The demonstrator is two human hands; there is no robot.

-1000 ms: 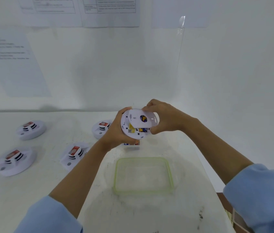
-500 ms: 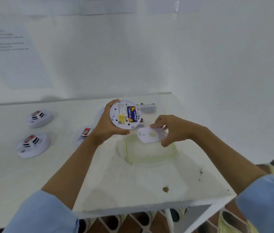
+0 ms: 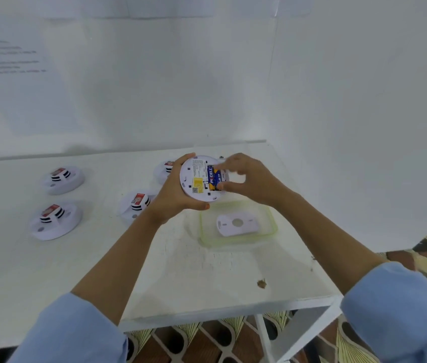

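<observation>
at the centre of the frame we see the left hand (image 3: 178,189) gripping a round white smoke detector (image 3: 194,179) by its rim, thumb curled over the top edge and fingers wrapped under the bottom edge. the unit is held above the table (image 3: 181,279) with its back turned towards us. a yellow label and small print show on that back, and a blue and yellow battery (image 3: 213,178) sits in the open bay on its right half. the right hand (image 3: 249,179) comes in from the right, its fingers and thumb curled and pinching the battery, fingertips at the upper end and thumb at the lower end. the hand is slightly blurred, so we cannot tell how deep the battery sits. just below the hands, right of centre, a clear container (image 3: 272,227) with a greenish rim rests on the table, and a white cover plate (image 3: 237,222) lies flat inside it. on the table at the left lie the upper-left detector (image 3: 63,179) and the lower-left detector (image 3: 55,221). the middle detector (image 3: 136,205) lies just beside the left wrist, and the half-hidden detector (image 3: 164,170) shows behind the left hand. a brown speck (image 3: 261,283) marks the table at lower right, and a printed sheet (image 3: 10,58) hangs on the wall at upper left.
</observation>
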